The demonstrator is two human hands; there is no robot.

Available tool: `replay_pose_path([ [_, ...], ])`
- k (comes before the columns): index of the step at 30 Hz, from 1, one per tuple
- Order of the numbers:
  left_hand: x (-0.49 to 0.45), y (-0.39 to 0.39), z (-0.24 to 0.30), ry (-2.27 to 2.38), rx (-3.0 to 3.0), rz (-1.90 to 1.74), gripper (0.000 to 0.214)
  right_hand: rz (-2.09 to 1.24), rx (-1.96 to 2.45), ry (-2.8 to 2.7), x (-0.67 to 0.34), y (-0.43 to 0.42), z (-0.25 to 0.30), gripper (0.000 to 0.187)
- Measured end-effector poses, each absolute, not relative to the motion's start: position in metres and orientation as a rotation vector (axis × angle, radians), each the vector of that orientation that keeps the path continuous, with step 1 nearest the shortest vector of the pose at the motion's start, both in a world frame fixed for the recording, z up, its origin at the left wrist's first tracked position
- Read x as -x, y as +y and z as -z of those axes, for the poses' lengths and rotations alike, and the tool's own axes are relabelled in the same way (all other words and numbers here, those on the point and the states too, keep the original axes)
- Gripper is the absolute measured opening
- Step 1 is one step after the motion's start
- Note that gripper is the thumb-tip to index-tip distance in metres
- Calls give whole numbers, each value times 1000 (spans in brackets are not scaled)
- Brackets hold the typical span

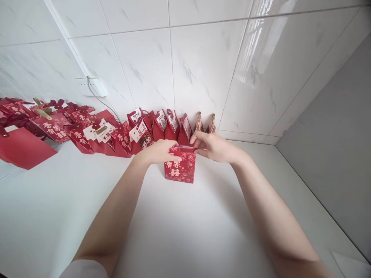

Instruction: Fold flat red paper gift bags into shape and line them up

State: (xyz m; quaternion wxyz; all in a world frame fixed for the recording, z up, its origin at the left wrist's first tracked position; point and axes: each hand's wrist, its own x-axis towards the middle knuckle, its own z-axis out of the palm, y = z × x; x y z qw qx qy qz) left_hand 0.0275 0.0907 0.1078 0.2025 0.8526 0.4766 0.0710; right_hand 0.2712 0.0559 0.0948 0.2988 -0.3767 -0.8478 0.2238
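A red gift box with pale flower prints and light Chinese characters stands upright on the white table in front of me. My left hand is closed on its upper left side, thumb across the front face. At the top right edge, my right hand pinches the rim of the same box with thumb and fingers. The box's top edge lies between both hands and is partly hidden by the fingers.
Several red gift boxes with ribbons and tags line the tiled wall, crowding toward the left. A large plain red box lies at far left. A wall socket with a grey cable sits above the row. A grey panel bounds the right side.
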Motion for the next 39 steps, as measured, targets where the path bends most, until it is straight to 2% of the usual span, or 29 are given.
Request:
replay_pose_path([
  [3, -23, 103, -75, 1172, -2268, -650, 65, -589, 1038, -2126, -267, 76, -66, 33],
  [5, -19, 108, -41, 1100, -2057, -992, 80, -791, 1065, -1982, -258, 89, -38, 44],
  [7, -15, 110, -6, 1053, -1790, -1216, 75, -989, 1109, -1786, -245, 97, -8, 48],
  [9, -10, 109, 21, 1069, -1604, -1208, 63, -1002, 1186, -1711, -233, 99, 17, 52],
  [11, -5, 105, 36, 1052, -1522, -1154, 61, -973, 1204, -1690, -223, 96, 35, 55],
  [19, 1, 93, 35, 968, -1502, -1134, 62, -983, 1214, -1695, -222, 90, 45, 63],
  [26, 2, 91, 40, 1143, -1526, -1249, 52, -961, 1142, -1419, -210, 77, 49, 58],
  [29, 5, 90, 40, 1209, -1661, -1153, 43, -876, 1175, -1438, -207, 74, 51, 47],
  [39, 26, 97, 32, 899, -1949, -812, 44, -1054, 984, -1668, -228, 88, 46, 47],
])
